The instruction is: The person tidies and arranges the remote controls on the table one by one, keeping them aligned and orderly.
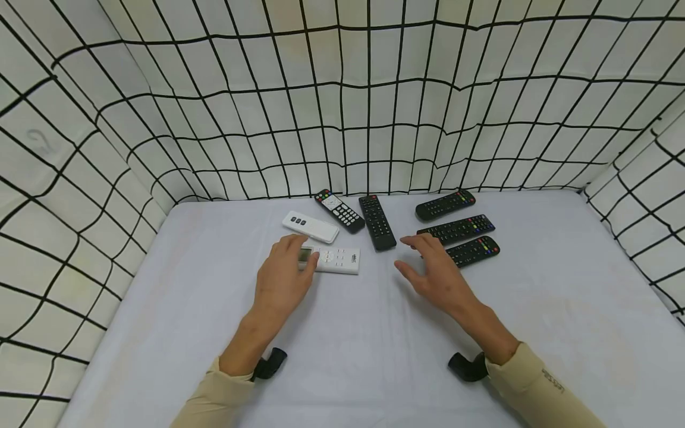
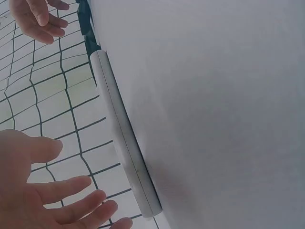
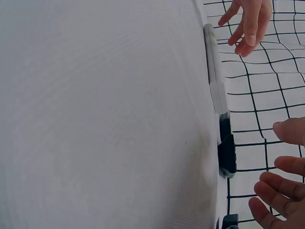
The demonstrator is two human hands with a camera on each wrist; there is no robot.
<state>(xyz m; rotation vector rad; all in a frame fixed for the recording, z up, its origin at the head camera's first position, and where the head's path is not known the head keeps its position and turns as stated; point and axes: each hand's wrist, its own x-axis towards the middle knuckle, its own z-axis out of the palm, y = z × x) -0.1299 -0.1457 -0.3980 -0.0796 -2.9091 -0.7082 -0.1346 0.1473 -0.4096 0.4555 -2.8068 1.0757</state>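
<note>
My left hand (image 1: 282,276) hovers over the left end of a white remote control with a small display (image 1: 342,260), fingers spread and relaxed. In the left wrist view that white remote (image 2: 125,136) lies on the cloth, apart from the left hand (image 2: 52,191). My right hand (image 1: 440,274) hangs with loose fingers beside two black remotes, the lower one (image 1: 475,252) and the middle one (image 1: 464,228), and partly covers their left ends. The right wrist view shows the right hand (image 3: 281,186) with nothing between its fingers.
Farther back lie a smaller white remote (image 1: 311,227), a black-and-silver remote (image 1: 340,211), an upright black remote (image 1: 377,223) and another black remote (image 1: 446,205). A white cloth (image 1: 353,345) covers the table. Black netting (image 1: 369,86) over white walls encloses the back and sides.
</note>
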